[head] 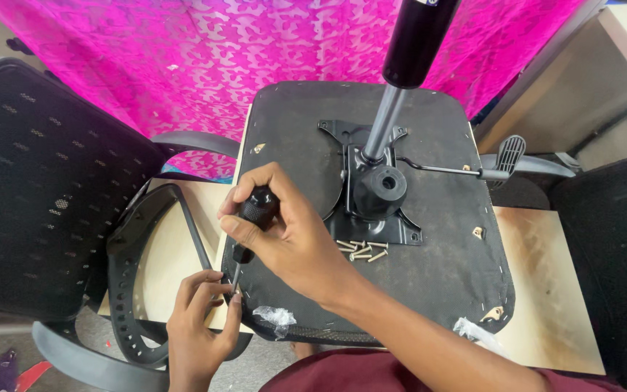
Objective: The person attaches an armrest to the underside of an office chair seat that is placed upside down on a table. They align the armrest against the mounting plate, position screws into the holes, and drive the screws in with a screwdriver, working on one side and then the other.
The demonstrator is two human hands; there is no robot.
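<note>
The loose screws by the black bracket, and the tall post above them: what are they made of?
The small pale screws look like bright plated metal, glinting. The post's grey lower rod seems bare steel with a dull sheen; its glossy black upper sleeve could be painted metal or plastic.

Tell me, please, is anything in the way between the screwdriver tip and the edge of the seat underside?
Nothing visible is. The right hand holds the screwdriver straight onto the seat underside edge, where the left hand fingers steady its tip.

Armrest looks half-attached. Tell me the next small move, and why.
Probably turn the screwdriver to drive the screw: the right hand holds it upright at the seat's edge, tip where the left hand's fingers pinch by the armrest.
</note>
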